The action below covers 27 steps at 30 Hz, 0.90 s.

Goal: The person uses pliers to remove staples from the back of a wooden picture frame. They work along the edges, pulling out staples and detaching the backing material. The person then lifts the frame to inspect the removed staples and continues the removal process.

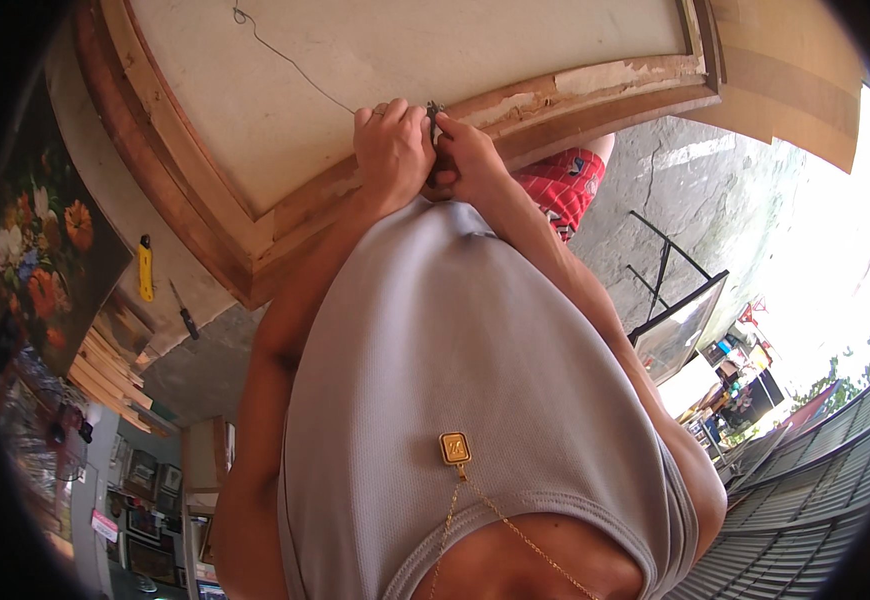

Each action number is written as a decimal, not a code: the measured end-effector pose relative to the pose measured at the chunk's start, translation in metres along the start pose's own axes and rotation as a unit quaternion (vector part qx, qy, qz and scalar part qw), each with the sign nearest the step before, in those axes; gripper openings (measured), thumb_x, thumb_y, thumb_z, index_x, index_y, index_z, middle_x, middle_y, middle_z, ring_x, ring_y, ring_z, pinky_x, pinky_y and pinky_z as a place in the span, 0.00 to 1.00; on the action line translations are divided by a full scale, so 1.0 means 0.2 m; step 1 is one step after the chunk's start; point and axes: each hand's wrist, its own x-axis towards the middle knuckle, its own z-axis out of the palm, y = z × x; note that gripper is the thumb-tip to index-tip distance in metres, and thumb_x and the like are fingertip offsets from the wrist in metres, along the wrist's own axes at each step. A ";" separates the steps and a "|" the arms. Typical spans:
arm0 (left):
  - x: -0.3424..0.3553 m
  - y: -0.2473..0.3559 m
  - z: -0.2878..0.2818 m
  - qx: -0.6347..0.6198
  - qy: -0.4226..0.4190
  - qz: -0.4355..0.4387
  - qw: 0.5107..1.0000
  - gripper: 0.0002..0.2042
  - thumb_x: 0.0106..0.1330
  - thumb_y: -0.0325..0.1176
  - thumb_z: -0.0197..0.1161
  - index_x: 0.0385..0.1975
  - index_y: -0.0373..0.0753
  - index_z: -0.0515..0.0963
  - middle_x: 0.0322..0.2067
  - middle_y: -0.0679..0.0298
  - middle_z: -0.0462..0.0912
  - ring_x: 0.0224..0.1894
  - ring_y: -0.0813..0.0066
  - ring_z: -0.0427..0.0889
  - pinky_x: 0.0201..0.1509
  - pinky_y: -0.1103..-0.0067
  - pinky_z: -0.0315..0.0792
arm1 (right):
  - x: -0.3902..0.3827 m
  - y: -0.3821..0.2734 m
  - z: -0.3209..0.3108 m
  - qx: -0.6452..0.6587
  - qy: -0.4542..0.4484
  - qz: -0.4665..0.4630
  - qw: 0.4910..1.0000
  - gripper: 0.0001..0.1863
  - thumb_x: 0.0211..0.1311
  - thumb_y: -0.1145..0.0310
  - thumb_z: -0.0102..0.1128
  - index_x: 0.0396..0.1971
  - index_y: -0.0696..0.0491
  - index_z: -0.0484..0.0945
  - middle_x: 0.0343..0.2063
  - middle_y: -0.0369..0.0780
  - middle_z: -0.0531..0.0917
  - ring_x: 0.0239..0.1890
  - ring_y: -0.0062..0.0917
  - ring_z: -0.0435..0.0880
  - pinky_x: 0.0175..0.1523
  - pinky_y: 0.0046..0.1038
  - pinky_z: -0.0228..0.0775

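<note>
Both my hands meet at the near rail of a large wooden picture frame (pixel 565 95), which lies back side up on the table. A thin wire (pixel 300 70) runs from a small loop on the pale backing panel to the fingers of my left hand (pixel 392 155), which is closed on it. My right hand (pixel 467 155) is closed beside it, around a small dark metal tool (pixel 432 112) that looks like pliers. Only the tool's tip shows clearly; the fingers hide most of it.
Left of the frame lie a yellow utility knife (pixel 145 268), a thin dark-handled tool (pixel 186 312) and a flower painting (pixel 45 260). Wood strips (pixel 110 375) are stacked below them. Brown board (pixel 785 90) lies at the far right. A black metal stand (pixel 667 262) is on the right-hand floor.
</note>
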 end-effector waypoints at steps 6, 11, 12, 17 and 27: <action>-0.04 0.06 0.01 0.006 -0.018 -0.027 0.999 0.06 0.60 0.32 0.58 0.29 0.39 0.80 0.26 0.63 0.78 0.28 0.63 0.77 0.38 0.70 0.61 | -0.05 0.01 0.07 0.026 0.036 -0.015 0.999 0.15 0.67 0.56 0.49 0.22 0.48 0.70 0.16 0.32 0.68 0.15 0.20 0.64 0.15 0.25 0.52; 0.06 -0.06 -0.01 0.008 -0.036 0.016 0.999 0.04 0.58 0.33 0.60 0.27 0.43 0.80 0.24 0.66 0.78 0.27 0.64 0.77 0.36 0.69 0.62 | -0.02 -0.03 -0.02 -0.079 -0.028 -0.001 0.996 0.14 0.68 0.57 0.46 0.31 0.53 0.72 0.20 0.37 0.75 0.22 0.27 0.77 0.20 0.27 0.66; 0.06 -0.09 0.00 -0.006 -0.035 0.023 0.999 0.03 0.57 0.33 0.61 0.25 0.43 0.80 0.24 0.66 0.78 0.27 0.64 0.77 0.36 0.69 0.62 | -0.03 -0.04 -0.02 -0.104 -0.043 0.000 0.994 0.14 0.69 0.58 0.46 0.33 0.54 0.72 0.22 0.38 0.76 0.24 0.29 0.79 0.21 0.27 0.70; 0.10 -0.14 -0.01 -0.018 -0.029 0.052 0.998 0.02 0.54 0.31 0.64 0.22 0.44 0.79 0.22 0.67 0.78 0.26 0.65 0.77 0.36 0.70 0.63 | -0.05 0.04 -0.06 -0.038 -0.082 -0.037 0.995 0.18 0.70 0.56 0.44 0.40 0.58 0.69 0.26 0.41 0.78 0.29 0.31 0.81 0.32 0.35 0.79; 0.11 -0.13 -0.03 -0.007 -0.049 0.060 0.997 0.03 0.58 0.32 0.62 0.25 0.42 0.79 0.24 0.66 0.80 0.27 0.64 0.77 0.36 0.70 0.63 | -0.02 0.09 -0.08 -0.114 -0.062 -0.087 0.988 0.22 0.68 0.54 0.48 0.19 0.54 0.68 0.21 0.39 0.76 0.26 0.27 0.81 0.29 0.32 0.79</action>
